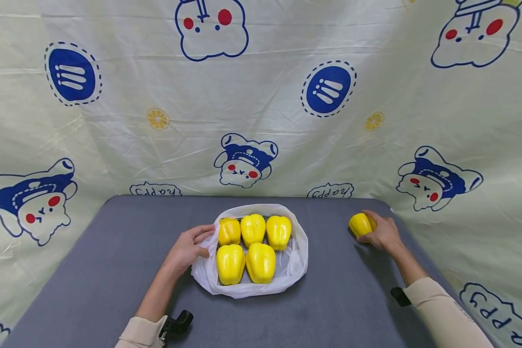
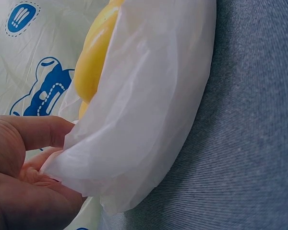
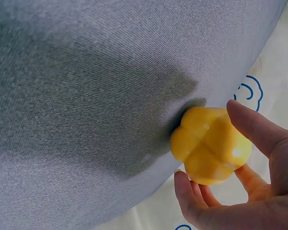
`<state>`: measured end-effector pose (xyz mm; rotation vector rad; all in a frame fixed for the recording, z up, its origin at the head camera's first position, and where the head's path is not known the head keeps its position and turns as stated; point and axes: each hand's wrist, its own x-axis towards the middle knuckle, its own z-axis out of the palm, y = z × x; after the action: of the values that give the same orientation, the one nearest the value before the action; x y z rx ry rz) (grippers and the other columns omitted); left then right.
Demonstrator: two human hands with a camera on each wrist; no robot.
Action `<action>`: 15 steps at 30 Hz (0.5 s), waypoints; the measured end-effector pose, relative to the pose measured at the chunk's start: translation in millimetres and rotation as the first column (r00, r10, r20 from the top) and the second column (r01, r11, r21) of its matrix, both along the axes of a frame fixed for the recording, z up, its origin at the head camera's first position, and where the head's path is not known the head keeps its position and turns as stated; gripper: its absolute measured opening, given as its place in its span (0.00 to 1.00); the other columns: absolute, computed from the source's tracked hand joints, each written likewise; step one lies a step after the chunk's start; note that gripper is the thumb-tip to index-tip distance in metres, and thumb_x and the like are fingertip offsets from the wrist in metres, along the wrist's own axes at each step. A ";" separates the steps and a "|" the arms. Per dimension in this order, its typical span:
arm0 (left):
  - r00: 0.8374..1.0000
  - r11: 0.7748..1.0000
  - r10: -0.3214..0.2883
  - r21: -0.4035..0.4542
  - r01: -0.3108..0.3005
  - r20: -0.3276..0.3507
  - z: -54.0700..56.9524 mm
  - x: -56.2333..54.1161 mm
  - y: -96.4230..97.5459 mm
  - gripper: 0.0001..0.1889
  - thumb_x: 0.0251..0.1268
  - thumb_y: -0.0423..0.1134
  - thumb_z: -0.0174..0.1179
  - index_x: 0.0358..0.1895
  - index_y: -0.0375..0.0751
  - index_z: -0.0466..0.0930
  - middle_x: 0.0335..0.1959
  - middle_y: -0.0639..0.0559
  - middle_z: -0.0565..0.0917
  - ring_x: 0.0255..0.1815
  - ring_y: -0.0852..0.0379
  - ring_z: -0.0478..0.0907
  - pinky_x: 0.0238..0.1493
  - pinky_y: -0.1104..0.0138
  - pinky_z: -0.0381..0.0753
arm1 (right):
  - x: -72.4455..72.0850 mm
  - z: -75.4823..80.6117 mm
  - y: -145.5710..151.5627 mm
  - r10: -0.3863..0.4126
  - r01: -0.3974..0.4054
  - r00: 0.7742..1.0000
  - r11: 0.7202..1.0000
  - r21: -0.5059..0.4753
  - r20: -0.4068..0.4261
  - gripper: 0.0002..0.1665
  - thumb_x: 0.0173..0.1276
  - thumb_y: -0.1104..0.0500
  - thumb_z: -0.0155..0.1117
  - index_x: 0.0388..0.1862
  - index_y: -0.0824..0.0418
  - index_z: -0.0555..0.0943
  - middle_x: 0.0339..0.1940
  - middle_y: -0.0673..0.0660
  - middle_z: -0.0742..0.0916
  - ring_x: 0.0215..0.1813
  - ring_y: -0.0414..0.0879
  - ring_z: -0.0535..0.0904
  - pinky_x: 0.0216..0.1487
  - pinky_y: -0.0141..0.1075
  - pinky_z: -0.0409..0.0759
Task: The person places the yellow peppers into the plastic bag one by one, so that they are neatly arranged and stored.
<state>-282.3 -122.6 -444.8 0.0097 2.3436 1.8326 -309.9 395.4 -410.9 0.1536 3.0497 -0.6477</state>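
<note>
A white plastic bag [image 1: 302,249] lies with its mouth spread wide on the grey table, and several yellow bell peppers [image 1: 261,263] sit inside it in two rows. At the bag's left rim, my left hand [image 1: 184,249] holds the thin plastic between thumb and fingers; the left wrist view shows the bag's edge [image 2: 81,158] tucked into that hand. Off to the right, my right hand [image 1: 384,234] grips another yellow bell pepper [image 1: 360,225] low over the table. Its lobed end [image 3: 201,143] faces the right wrist view, with thumb and fingers around its sides.
The grey cloth-covered table [image 1: 330,299] has its right edge close beside my right hand. Behind it hangs a pale printed curtain [image 1: 278,121] that also runs down both sides. A dark wrist strap [image 1: 176,324] shows at my left sleeve.
</note>
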 end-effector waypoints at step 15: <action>1.000 1.000 0.002 0.000 -0.002 -0.006 -1.2 0.2 -0.9 0.37 0.52 0.16 0.58 0.70 0.41 0.73 0.68 0.43 0.79 0.78 0.43 0.64 0.68 0.50 0.74 | 4.2 -3.3 5.1 0.011 -0.010 0.999 1.000 0.017 -0.053 0.52 0.54 0.56 0.75 0.75 0.68 0.62 0.63 0.80 0.73 0.55 0.70 0.62 0.53 0.62 0.68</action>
<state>-282.1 -123.5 -446.0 0.0128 2.3491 1.8358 -305.7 400.5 -414.2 0.1232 3.1056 -0.6353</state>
